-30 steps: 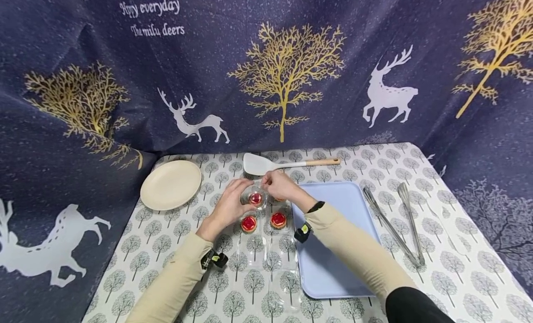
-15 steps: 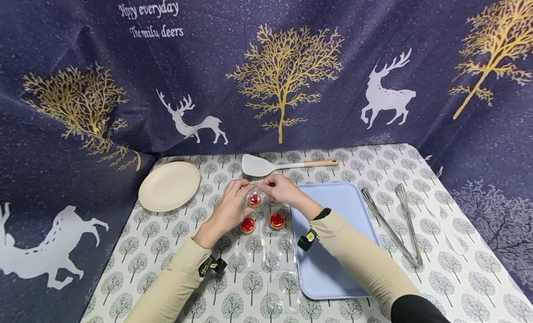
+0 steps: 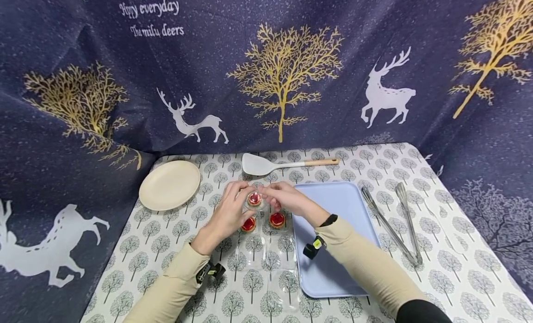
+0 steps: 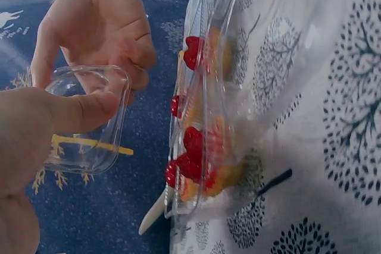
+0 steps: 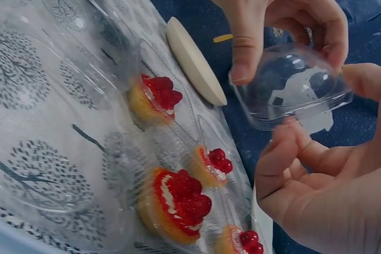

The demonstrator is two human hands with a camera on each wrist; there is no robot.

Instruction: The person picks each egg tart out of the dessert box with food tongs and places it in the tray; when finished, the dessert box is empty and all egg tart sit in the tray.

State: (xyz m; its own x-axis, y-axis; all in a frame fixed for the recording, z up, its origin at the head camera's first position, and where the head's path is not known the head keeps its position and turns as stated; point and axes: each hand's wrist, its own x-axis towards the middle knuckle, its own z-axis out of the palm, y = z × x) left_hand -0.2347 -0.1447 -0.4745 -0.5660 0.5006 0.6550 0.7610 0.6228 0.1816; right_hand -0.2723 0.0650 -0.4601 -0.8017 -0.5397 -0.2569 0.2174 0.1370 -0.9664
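Note:
Above the far end of a clear plastic tart container (image 3: pixel 254 251), my left hand (image 3: pixel 226 212) holds a small clear domed plastic lid (image 5: pixel 292 90) by its rim. Its thumb lies across the lid's near side in the left wrist view. My right hand (image 3: pixel 293 198) pinches the lid's opposite edge, thumb at a corner and fingertips at the lower rim (image 5: pixel 286 124). Beneath the hands sit several small tarts with glossy red topping, among them a left tart (image 3: pixel 248 224) and a right tart (image 3: pixel 277 220). Another tart (image 3: pixel 255 199) shows through the lid; the right hand hides the rest.
A blue tray (image 3: pixel 333 276) lies under my right forearm. A cream plate (image 3: pixel 169 185) stands at the back left. Behind the hands lies a white spatula (image 3: pixel 258 164) with a wooden handle. Metal tongs (image 3: pixel 393 223) rest on the right.
My right hand has come slightly down and towards me, its fingers shifting along the edge of the lid. My left hand keeps hold of the lid nearly in place.

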